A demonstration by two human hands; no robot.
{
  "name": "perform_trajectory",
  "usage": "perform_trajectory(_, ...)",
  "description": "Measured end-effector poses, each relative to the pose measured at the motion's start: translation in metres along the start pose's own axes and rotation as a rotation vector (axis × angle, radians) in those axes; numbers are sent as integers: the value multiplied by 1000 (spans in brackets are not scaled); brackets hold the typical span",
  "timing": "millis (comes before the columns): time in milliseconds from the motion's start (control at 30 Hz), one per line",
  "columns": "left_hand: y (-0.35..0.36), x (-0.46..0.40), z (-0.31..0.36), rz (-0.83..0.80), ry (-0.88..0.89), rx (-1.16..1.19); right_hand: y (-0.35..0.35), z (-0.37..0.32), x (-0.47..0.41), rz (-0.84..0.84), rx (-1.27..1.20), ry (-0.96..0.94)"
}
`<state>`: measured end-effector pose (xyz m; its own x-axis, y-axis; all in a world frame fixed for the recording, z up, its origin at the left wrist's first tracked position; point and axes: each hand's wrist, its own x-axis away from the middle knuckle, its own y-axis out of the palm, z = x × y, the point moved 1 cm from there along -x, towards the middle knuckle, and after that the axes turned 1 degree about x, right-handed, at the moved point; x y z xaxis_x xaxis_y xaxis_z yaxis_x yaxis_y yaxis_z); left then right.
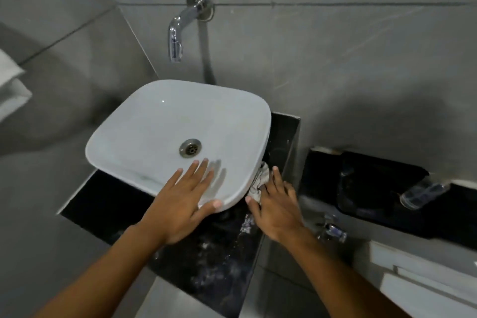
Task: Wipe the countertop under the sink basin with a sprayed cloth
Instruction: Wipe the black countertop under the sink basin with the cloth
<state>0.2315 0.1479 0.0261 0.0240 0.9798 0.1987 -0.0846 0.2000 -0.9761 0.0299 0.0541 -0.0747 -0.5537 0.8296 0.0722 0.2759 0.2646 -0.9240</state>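
With the left hand (188,199) flat and open on the basin (154,124) rim, the right hand (276,204) presses the cloth (259,184) under the basin's right edge (the surface (222,253) in front looks wet, the wiping seemingly midway).

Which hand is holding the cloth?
The right hand presses the cloth beside the basin; the left hand lies flat on its rim.

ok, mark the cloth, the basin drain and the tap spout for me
cloth (259,184), head view, on the crumpled fabric between the basin edge and the right hand.
basin drain (190,147), head view, on the centre of the metal grate.
tap spout (175,41), head view, on the downturned chrome end.
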Motion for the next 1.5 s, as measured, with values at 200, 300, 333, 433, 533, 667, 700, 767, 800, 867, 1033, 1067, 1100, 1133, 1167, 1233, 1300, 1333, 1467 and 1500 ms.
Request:
perform_trajectory(200, 5, -18, -9, -10, 104, 10, 15, -64, 61, -21, 93, 47)
perform_trajectory(300, 6, -18, -10, 14, 148, 10, 48, -121, 128, -128, 99, 30)
perform_trajectory(333, 6, -17, -10, 16, 155, 11, 55, -135, 148, -151, 116, 25)
perform_trajectory(433, 6, -17, -11, 28, 175, 2, 57, -151, 172, -96, 134, 72)
perform_trajectory(533, 9, -20, -15, 56, 198, 11, 57, -129, 143, -19, 151, 134)
perform_trajectory(667, 15, -24, -19, 132, 226, 40, 34, -77, 59, 37, 153, 327)
perform_trajectory(700, 15, -25, -19, 142, 232, 36, 28, -68, 39, 32, 149, 331)
perform_trajectory(767, 14, -25, -19, 159, 233, 28, 21, -56, 12, 8, 150, 304)
perform_trajectory(800, 14, -26, -19, 166, 233, 24, 22, -54, 8, 7, 133, 296)
perform_trajectory(867, 13, -26, -18, 163, 233, 26, 25, -58, 18, 18, 110, 289)
perform_trajectory(1033, 14, -25, -17, 165, 235, 25, 65, -122, 101, 103, -6, 193)
perform_trajectory(1067, 13, -25, -17, 169, 235, 23, 75, -137, 119, 121, -38, 191)
perform_trajectory(1100, 13, -24, -16, 169, 234, 25, 84, -149, 135, 127, -52, 199)
perform_trajectory(1133, 14, -24, -16, 170, 233, 25, 90, -157, 146, 126, -51, 211)
perform_trajectory(1167, 14, -23, -16, 172, 233, 24, 93, -160, 151, 128, -42, 232)
perform_trajectory(1233, 15, -23, -17, 180, 233, 26, 93, -158, 146, 140, -23, 254)
perform_trajectory(1300, 15, -24, -17, 183, 235, 31, 88, -146, 128, 174, 24, 263)
perform_trajectory(1333, 15, -24, -17, 188, 236, 32, 85, -137, 114, 188, 43, 286)
perform_trajectory(1467, 15, -26, -18, 207, 237, 25, 62, -97, 51, 196, 14, 391)
perform_trajectory(1500, 15, -26, -18, 198, 238, 25, 57, -92, 43, 186, 9, 401)
